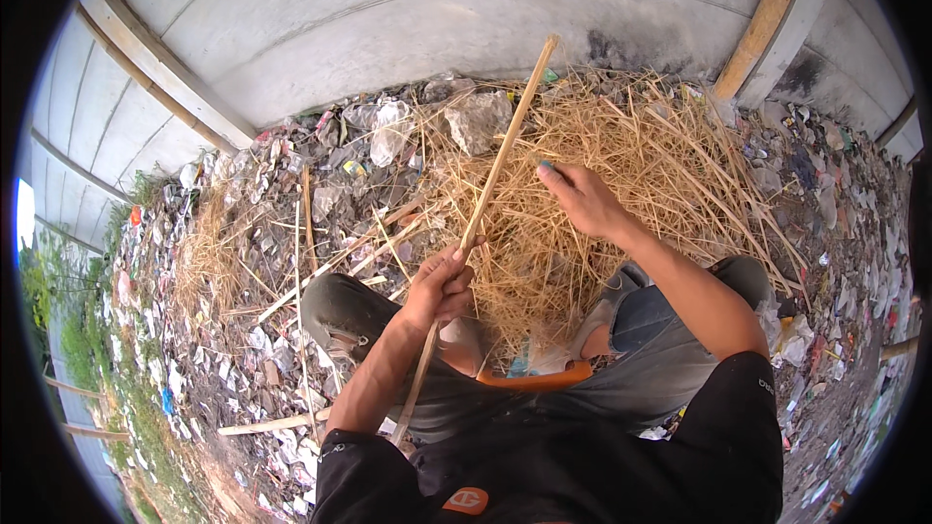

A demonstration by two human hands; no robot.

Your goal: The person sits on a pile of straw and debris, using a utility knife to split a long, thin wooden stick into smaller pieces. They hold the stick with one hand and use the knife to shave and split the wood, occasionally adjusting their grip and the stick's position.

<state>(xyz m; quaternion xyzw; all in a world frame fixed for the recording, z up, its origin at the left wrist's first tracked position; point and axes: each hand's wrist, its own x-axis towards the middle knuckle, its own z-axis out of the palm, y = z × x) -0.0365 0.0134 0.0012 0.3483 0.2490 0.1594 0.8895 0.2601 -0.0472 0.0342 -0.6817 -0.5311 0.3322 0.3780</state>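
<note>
My left hand (pixel 439 286) is closed round a long, pale split-bamboo strip (pixel 505 146). The strip slants from beside my left forearm up toward the wall, its far end raised over the ground. To the right of it, apart from the strip, is my right hand (pixel 585 202), held above a heap of straw-coloured shavings (pixel 621 155). Its fingers are curled together, with a small blue-green patch at the tip; whether that is a held thing or a finger covering is unclear. The shavings spread between my bent legs and up to the wall.
A grey panel wall (pixel 437 19) curves across the far side, with a wooden post (pixel 767 19) at right. A pale rock (pixel 479 121) lies by the shavings. Scattered litter (pixel 262 330) covers the ground; another bamboo strip (pixel 272 424) lies at my left. Something orange (pixel 539 378) sits between my legs.
</note>
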